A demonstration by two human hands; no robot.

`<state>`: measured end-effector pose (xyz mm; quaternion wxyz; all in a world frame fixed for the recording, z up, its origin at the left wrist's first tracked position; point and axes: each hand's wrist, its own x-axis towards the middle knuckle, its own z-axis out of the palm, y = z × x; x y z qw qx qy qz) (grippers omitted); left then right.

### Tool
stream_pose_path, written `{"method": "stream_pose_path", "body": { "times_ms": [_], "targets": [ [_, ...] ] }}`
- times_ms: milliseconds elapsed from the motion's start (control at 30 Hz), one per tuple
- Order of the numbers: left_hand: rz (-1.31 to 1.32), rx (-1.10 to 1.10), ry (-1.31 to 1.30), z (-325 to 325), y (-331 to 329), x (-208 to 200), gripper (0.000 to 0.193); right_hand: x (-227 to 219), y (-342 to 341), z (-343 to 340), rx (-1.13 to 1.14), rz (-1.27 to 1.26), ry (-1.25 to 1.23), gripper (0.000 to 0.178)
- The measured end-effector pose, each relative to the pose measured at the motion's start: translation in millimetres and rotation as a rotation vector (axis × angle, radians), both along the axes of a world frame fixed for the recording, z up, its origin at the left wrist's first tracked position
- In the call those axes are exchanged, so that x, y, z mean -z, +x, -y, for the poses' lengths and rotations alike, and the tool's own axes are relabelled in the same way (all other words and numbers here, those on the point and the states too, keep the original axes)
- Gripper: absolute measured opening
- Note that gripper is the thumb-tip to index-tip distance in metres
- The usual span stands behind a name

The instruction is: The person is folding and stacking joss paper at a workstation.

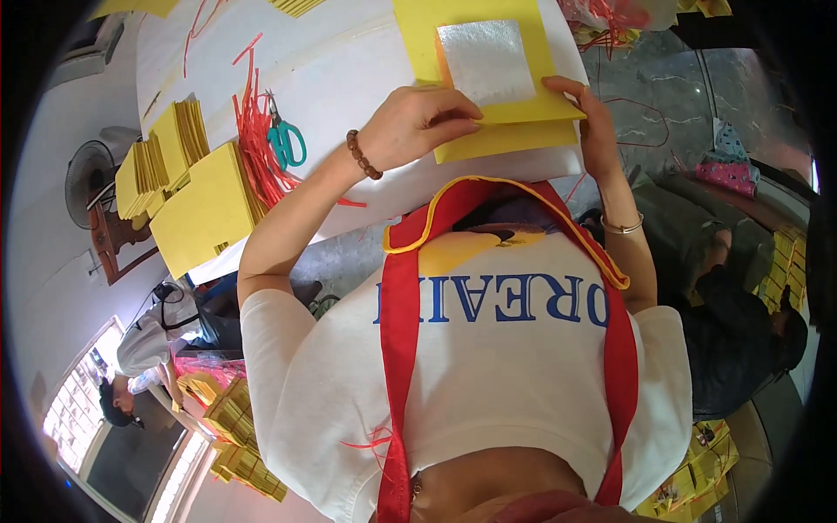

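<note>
Close to the table's near edge lies a sheet of yellow paper (545, 52) with a silvery foil square (488, 61) on it. An orange strip shows along the foil's left side. The near part of the paper is bent into a fold (514, 139) that hangs at the edge. My left hand (427, 118), with a brown bead bracelet, pinches this fold at its left part, thumb and fingers together. At the fold's right corner, my right hand (591, 122), wearing a bangle, grips the paper between thumb and fingers.
Left on the white table (349, 52) are teal-handled scissors (286, 144), a bundle of red strips (253, 131) and yellow paper stacks (205, 209). A standing fan (87, 179) is beyond. One person (157, 331) is at left, another (741, 331) at right, near yellow bundles.
</note>
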<state>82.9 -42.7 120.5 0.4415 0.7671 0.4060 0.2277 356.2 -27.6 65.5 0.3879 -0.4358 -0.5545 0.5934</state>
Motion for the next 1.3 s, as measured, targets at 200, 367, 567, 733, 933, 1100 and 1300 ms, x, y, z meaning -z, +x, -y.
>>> {"method": "stream_pose_path", "body": {
  "times_ms": [200, 367, 567, 733, 933, 1100, 1300],
  "targets": [
    [-0.057, 0.055, 0.503, 17.9, 11.7, 11.4, 0.021, -2.6, -4.0, -0.2, 0.014, 0.003, 0.041, 0.048],
    [-0.103, 0.054, 0.590, 24.6, 14.4, 11.8, 0.023, -6.6, -5.2, 0.1, 0.019, 0.007, -0.088, 0.048],
    [0.024, -0.019, 0.233, 10.4, 6.6, 8.1, 0.012, -7.2, -8.4, 1.5, 0.050, -0.069, -0.075, 0.048],
    [-0.009, -0.045, -0.293, -5.7, -0.4, -1.0, 0.016, -1.8, -6.5, -1.6, 0.045, 0.017, 0.017, 0.049],
    [0.072, 0.000, -0.383, -17.4, -5.1, 10.0, 0.021, -4.0, -8.6, -0.9, 0.043, 0.015, 0.002, 0.048],
    [0.107, 0.031, -0.415, -23.7, -6.3, 11.9, 0.021, -3.0, -6.4, -2.3, 0.020, 0.013, -0.073, 0.049],
    [0.035, 0.051, -0.493, -28.7, -7.8, 7.8, 0.019, 6.4, -3.2, -2.0, 0.035, 0.012, -0.036, 0.050]
  ]
}}
